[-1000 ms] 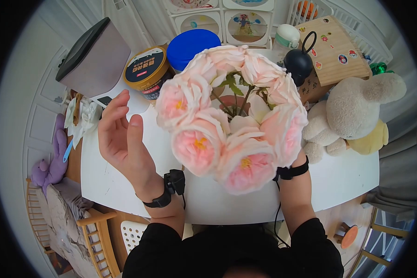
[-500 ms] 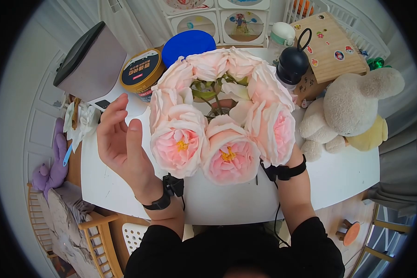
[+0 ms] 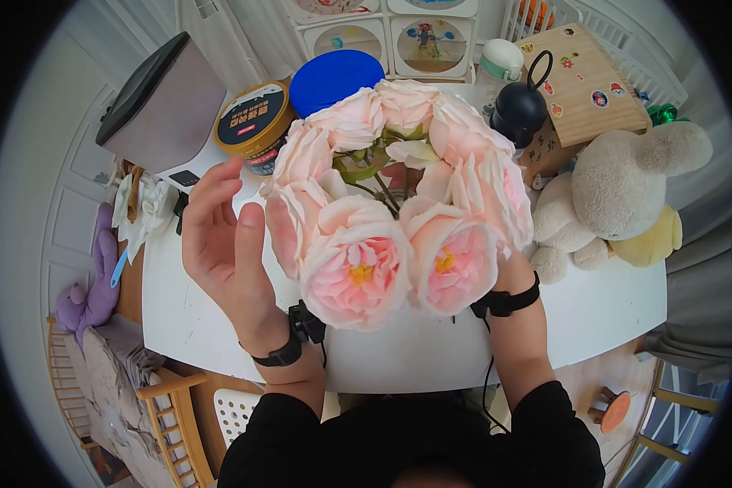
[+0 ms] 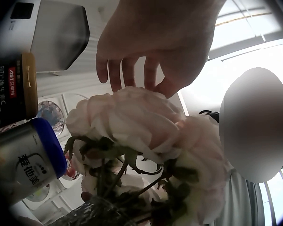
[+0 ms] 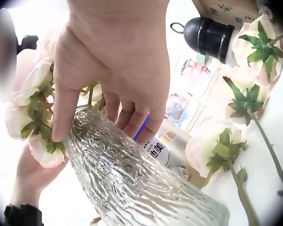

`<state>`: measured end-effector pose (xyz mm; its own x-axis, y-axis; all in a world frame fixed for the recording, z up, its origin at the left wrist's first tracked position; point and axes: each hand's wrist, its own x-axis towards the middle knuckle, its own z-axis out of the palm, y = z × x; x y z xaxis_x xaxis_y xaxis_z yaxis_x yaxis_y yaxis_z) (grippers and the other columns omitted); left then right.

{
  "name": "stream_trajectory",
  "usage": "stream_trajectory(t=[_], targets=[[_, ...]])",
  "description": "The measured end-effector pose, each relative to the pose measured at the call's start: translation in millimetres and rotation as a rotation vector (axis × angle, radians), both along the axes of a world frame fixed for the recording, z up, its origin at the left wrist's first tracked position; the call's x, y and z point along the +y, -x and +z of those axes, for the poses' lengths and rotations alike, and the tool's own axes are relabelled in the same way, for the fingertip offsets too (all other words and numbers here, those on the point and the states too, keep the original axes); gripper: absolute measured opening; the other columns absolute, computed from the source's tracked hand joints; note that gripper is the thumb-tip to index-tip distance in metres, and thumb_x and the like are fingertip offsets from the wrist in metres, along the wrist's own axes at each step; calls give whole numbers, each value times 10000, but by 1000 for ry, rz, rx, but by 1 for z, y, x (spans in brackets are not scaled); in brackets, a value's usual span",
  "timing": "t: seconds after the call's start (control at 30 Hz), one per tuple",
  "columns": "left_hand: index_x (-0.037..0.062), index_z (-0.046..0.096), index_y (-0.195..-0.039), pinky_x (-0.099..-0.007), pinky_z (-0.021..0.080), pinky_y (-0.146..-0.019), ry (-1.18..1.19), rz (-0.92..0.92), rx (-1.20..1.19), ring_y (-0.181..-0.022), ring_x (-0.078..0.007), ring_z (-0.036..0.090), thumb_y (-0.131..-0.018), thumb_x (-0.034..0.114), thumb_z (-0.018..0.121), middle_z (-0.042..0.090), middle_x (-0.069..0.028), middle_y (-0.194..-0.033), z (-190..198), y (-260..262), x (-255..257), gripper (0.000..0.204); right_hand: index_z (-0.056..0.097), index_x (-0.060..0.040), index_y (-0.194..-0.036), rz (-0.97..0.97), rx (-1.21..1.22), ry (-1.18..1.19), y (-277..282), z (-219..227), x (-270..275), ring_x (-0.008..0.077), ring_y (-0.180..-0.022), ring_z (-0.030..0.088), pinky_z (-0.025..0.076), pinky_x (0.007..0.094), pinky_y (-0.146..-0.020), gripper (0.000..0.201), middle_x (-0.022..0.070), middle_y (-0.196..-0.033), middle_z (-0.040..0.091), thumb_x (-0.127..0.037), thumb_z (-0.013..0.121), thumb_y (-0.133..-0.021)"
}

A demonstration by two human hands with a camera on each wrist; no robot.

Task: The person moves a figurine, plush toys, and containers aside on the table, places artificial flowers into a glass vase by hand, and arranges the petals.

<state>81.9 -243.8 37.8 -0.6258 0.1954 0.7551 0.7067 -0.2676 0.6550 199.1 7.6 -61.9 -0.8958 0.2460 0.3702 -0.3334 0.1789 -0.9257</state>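
A ring of pale pink roses [image 3: 358,264] stands over the middle of the white table [image 3: 366,362], stems and green leaves showing inside it. My right hand [image 5: 115,59] grips the textured clear glass vase [image 5: 141,165] close to its mouth, thumb on one side and fingers on the other. From above, blooms hide most of that hand [image 3: 512,275]. My left hand [image 3: 226,248] is raised at the left of the roses, fingers loosely bent and holding nothing. In the left wrist view its fingertips are by the upper bloom [image 4: 137,117]; contact cannot be told.
Behind stand a grey bin-like box [image 3: 167,106], a gold-rimmed tub [image 3: 254,122], a blue-lidded can [image 3: 336,81] and a black-topped bottle [image 3: 519,110]. A plush toy [image 3: 618,191] sits at right. More roses [image 5: 245,101] show beyond the vase, stems outside it.
The roses have turned and shifted slightly right since half a second ago, with two large blooms now facing me. My left hand has moved slightly right, still raised beside them.
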Motion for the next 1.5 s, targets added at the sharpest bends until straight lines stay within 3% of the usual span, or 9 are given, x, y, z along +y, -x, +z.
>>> stream_trajectory(t=[0.07, 0.17, 0.83, 0.87, 0.9, 0.93, 1.0, 1.5], targets=[[-10, 606, -1095, -391, 388, -1044, 1, -6, -6, -1173, -268, 562, -853, 44, 654, 607, -190, -1202, 0, 0, 0, 252, 523, -17, -1327, 3, -5, 2, -6, -1, 0, 168, -1185, 524, 432, 328, -1000, 585, 56, -1316, 571, -54, 759, -793], [-15, 585, -1129, -443, 389, -1078, 48, 13, 46, -1202, -319, 561, -912, 39, 549, 603, -233, -1218, -2, 3, -2, 227, 525, -17, -1325, 8, -10, 2, 3, 1, 12, 168, -1184, 525, 432, 328, -1000, 582, 56, -1315, 572, -54, 759, -793], [-15, 588, -1117, -435, 385, -1078, 68, 11, 47, -1205, -316, 559, -905, 64, 577, 601, -237, -1223, -1, 2, -5, 227, 535, -16, -1314, 34, -43, 23, 30, 0, 2, 163, -1179, 529, 433, 326, -999, 566, 56, -1305, 578, -54, 759, -794], [-16, 587, -1118, -435, 385, -1079, 64, 8, 50, -1205, -316, 559, -905, 64, 577, 601, -237, -1224, -1, 2, -5, 227, 536, -16, -1313, 36, -45, 23, 25, -1, 4, 163, -1179, 529, 433, 326, -999, 566, 56, -1305, 579, -54, 759, -794], [-16, 588, -1118, -434, 385, -1078, 58, 5, 53, -1205, -315, 559, -905, 63, 577, 602, -236, -1224, -1, 3, -4, 227, 536, -16, -1312, 38, -45, 22, -36, -2, -27, 163, -1179, 529, 433, 325, -999, 565, 56, -1304, 579, -54, 759, -794], [-16, 589, -1118, -434, 385, -1078, 53, 0, 56, -1205, -314, 560, -905, 62, 576, 603, -235, -1223, -1, 2, -3, 227, 537, -16, -1312, 38, -47, 23, 28, 0, 23, 163, -1178, 529, 433, 325, -999, 564, 56, -1304, 579, -54, 758, -794], [-17, 591, -1118, -433, 385, -1078, 56, -3, 57, -1204, -312, 561, -905, 57, 574, 606, -232, -1221, -1, 1, -4, 226, 538, -16, -1311, 39, -53, 27, 4, -5, 17, 162, -1178, 530, 433, 325, -999, 562, 56, -1303, 580, -53, 758, -795], [-19, 593, -1128, -428, 376, -1090, 83, -18, 67, -1217, -304, 553, -896, 25, 560, 600, -227, -1235, -1, 0, -4, 239, 546, -15, -1302, 54, -76, 43, 37, -1, 18, 159, -1174, 533, 434, 324, -998, 551, 56, -1296, 585, -53, 758, -795]])
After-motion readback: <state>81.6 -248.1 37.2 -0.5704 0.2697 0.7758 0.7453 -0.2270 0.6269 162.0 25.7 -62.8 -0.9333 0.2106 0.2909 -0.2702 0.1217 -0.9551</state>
